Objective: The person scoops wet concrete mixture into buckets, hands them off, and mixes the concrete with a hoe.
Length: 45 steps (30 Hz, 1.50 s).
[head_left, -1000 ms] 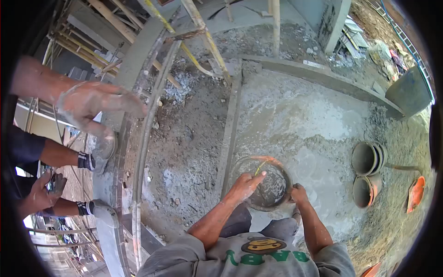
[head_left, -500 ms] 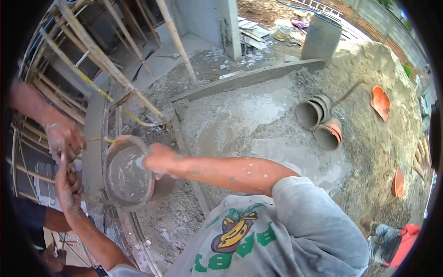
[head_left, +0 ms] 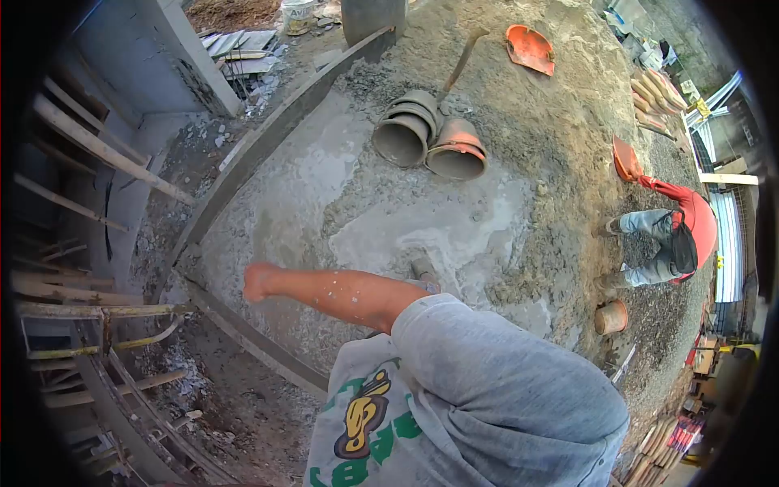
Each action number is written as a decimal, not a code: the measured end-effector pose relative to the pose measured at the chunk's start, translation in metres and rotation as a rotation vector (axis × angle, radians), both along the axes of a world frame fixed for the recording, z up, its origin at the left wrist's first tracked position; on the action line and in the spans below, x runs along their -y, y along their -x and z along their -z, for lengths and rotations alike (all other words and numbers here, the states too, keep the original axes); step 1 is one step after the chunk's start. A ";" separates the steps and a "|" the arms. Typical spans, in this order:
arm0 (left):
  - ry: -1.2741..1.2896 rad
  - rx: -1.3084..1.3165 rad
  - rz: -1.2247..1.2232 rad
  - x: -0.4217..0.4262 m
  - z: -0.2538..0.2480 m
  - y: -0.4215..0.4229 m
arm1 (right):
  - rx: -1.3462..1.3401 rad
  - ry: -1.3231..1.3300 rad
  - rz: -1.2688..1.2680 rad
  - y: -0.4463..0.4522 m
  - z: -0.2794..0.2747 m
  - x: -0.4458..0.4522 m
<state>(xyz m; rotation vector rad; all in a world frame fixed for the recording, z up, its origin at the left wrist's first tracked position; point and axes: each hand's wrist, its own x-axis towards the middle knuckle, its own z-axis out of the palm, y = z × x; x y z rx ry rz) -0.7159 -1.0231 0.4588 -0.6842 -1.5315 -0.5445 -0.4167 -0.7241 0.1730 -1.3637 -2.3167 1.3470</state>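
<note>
My right hand [head_left: 259, 282] reaches out over the wet grey mix on the ground, its fingers curled in and nothing visible in them. Splashes of mix dot the forearm. My left hand is out of view. Beyond my arm, wet cement mix [head_left: 422, 223] spreads across the ground. Several mix-coated buckets [head_left: 399, 140] lie nested on their side, mouths toward me. Touching them is an orange-rimmed bucket [head_left: 457, 152], also tipped over. A wooden tool handle [head_left: 465, 58] sticks up behind them.
A low board edge [head_left: 276, 130] borders the mix, and another [head_left: 251, 341] runs near my body. Bamboo poles [head_left: 109, 150] stand at left. A person in red [head_left: 696, 231] bends at right beside an orange scoop [head_left: 626, 159]. A bucket [head_left: 611, 317] lies behind them.
My view has swung right. The filled bucket has left my right hand and the view. My left hand and the other person's hands at left are gone from sight.
</note>
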 end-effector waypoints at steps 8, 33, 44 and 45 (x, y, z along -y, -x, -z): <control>0.666 1.986 0.562 -0.240 0.442 -0.315 | 0.453 0.039 0.633 -0.392 0.216 -0.215; 0.483 2.473 0.664 -0.601 0.784 -0.486 | 0.033 0.128 0.846 -0.483 0.357 -0.319; -0.236 2.801 0.956 -0.530 0.833 -0.477 | 0.432 -0.365 0.455 -0.289 0.489 -0.336; -0.170 2.813 0.909 -0.498 0.840 -0.459 | 0.405 -0.307 0.454 -0.284 0.492 -0.320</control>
